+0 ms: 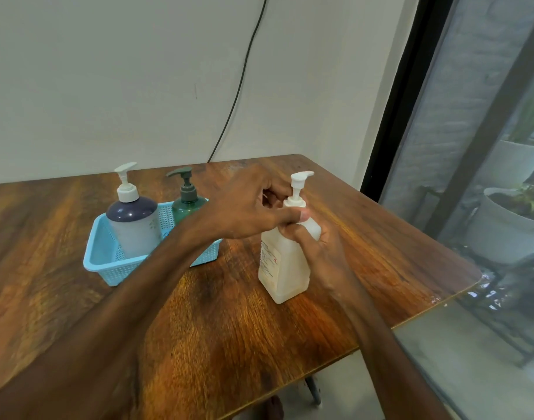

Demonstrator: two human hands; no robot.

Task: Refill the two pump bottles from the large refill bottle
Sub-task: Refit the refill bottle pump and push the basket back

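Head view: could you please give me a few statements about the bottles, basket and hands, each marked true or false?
1. The large translucent white refill bottle stands upright on the brown wooden table. True.
2. The green pump bottle lies outside the light-blue plastic basket. False: it stands in the basket.
3. The left hand pinches the refill bottle's white pump collar. True.
4. The right hand rests flat on the table. False: it grips the refill bottle's body.
5. The grey-and-navy pump bottle wears a white pump. True.
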